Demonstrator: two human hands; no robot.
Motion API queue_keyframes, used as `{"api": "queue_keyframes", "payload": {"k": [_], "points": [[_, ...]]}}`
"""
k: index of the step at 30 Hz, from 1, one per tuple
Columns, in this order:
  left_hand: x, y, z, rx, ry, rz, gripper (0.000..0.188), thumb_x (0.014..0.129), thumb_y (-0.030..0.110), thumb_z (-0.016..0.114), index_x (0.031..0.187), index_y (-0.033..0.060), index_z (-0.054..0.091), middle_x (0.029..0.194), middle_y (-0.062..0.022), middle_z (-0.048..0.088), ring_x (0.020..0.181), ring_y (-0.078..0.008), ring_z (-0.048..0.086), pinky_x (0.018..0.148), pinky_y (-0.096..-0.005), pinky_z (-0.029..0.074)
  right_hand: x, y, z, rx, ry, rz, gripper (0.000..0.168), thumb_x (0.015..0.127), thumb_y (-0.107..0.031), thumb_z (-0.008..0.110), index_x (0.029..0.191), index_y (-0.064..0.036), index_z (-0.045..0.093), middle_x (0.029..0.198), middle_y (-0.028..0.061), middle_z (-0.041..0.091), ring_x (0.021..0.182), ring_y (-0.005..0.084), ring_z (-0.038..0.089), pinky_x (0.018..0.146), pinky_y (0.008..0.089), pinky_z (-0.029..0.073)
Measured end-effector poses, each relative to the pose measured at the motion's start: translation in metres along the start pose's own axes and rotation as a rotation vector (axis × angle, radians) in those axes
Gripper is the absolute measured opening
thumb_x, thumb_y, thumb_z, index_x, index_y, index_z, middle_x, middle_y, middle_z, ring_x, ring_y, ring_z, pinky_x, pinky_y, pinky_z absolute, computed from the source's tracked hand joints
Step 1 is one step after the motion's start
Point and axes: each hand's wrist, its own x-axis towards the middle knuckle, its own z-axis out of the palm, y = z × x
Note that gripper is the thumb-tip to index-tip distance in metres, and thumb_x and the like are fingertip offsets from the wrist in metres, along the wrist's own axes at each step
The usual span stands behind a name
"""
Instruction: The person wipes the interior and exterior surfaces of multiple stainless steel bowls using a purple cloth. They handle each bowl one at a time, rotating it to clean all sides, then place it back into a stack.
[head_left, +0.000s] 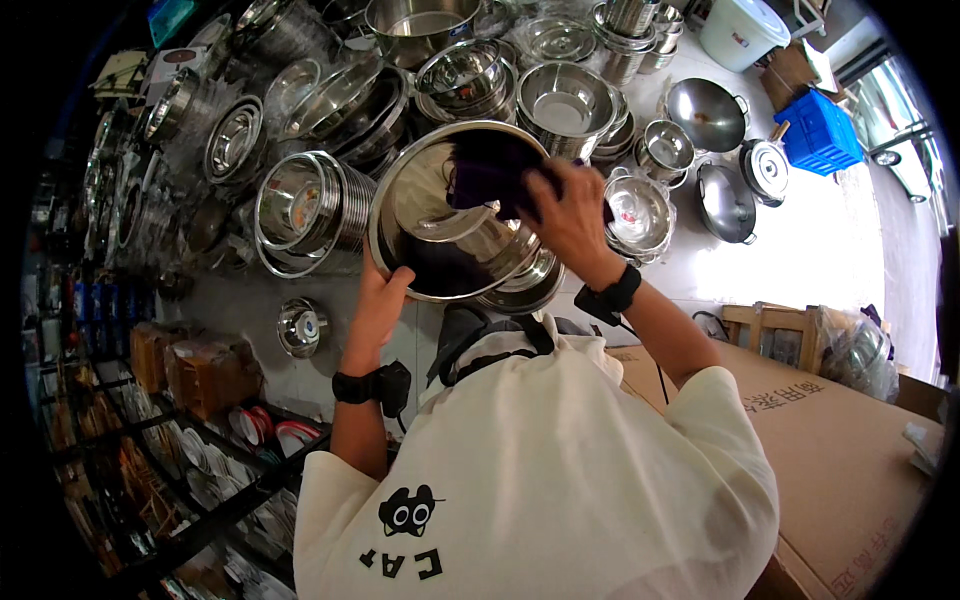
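A large, shiny stainless steel basin (427, 225) is tilted in front of me with its inside towards the camera. My left hand (382, 296) grips its lower left rim, the thumb lying over the edge. In my right hand (566, 214) is a dark purple cloth (487, 176), held at the basin's upper right side. Blur on that hand and the cloth hides exactly where they touch the steel. Just left of the basin, a stack of nested steel bowls (300, 206) lies tipped on its side. Below the basin's right edge, another steel pot (529, 285) is partly covered.
Stacked steel basins (566, 109) crowd the floor ahead. Woks (705, 112), a blue plastic crate (817, 131) and a white lidded bucket (742, 30) stand right. One small bowl (301, 328) lies left. A large cardboard box (832, 442) is beside me; shelves of dishes (202, 457) line the left.
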Motion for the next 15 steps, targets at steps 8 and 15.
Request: {"api": "queue_keyframes", "payload": {"k": [8, 15], "points": [[0.001, 0.001, -0.01, 0.086, 0.024, 0.036, 0.074, 0.084, -0.002, 0.049, 0.15, 0.0076, 0.015, 0.12, -0.0098, 0.05, 0.09, -0.0096, 0.052, 0.065, -0.023, 0.046, -0.015, 0.007, 0.037, 1.161, -0.324, 0.844, 0.051, 0.078, -0.014, 0.078, 0.121, -0.001, 0.054, 0.107, 0.008, 0.066, 0.099, 0.0132, 0.059, 0.086, 0.0309, 0.048], [-0.007, 0.014, -0.007, 0.328, -0.089, 0.203, 0.073, 0.081, -0.004, 0.048, 0.147, 0.0034, 0.019, 0.123, -0.0126, 0.051, 0.098, -0.0192, 0.052, 0.084, -0.0313, 0.045, 0.007, 0.031, 0.041, 0.764, -0.307, 0.476, 0.042, 0.071, -0.025, 0.079, 0.103, -0.002, 0.066, 0.092, 0.0208, 0.067, 0.087, 0.0355, 0.065, 0.074, 0.0376, 0.052]]}}
